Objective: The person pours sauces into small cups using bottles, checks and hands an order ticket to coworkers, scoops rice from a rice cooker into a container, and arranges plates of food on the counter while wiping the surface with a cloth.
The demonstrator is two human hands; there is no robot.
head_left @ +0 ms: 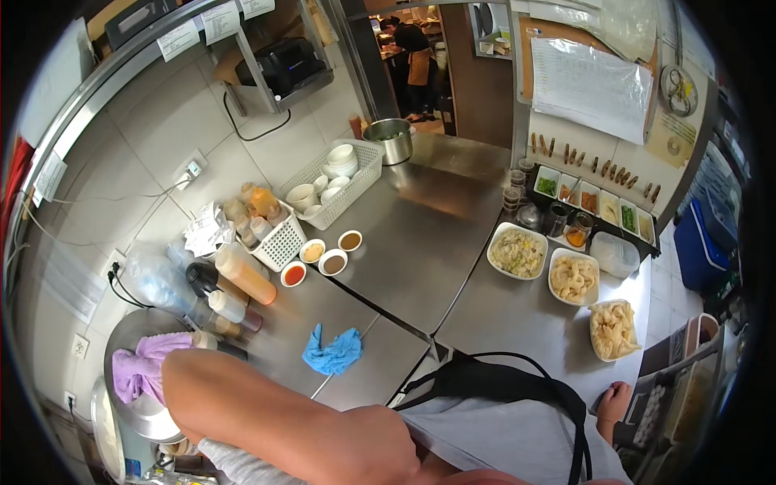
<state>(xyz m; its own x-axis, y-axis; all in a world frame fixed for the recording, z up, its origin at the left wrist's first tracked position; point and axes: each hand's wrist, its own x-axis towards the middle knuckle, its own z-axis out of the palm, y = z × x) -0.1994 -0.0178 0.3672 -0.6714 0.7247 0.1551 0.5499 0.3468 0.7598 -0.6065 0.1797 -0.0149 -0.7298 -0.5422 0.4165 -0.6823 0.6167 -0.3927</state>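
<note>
My left arm stretches across the lower left, bent at the elbow beside a purple cloth (149, 364) on a round metal lid; its hand is out of sight. At the counter's right edge my right hand (616, 402) rests with fingers curled together, nothing visible in them. Just above it stands a white container of fried pieces (614, 330). Farther up are a bowl of pale pieces (574, 277) and a bowl of fried rice (517, 251). A crumpled blue cloth (333, 350) lies on the steel counter (404, 242).
Sauce bottles (242, 275) and small sauce bowls (333, 260) stand at the left. Behind them are a crate of white bowls (335, 186) and a metal pot (389, 141). Topping trays (598, 202) line the right wall. A person (416, 65) bends forward beyond the doorway.
</note>
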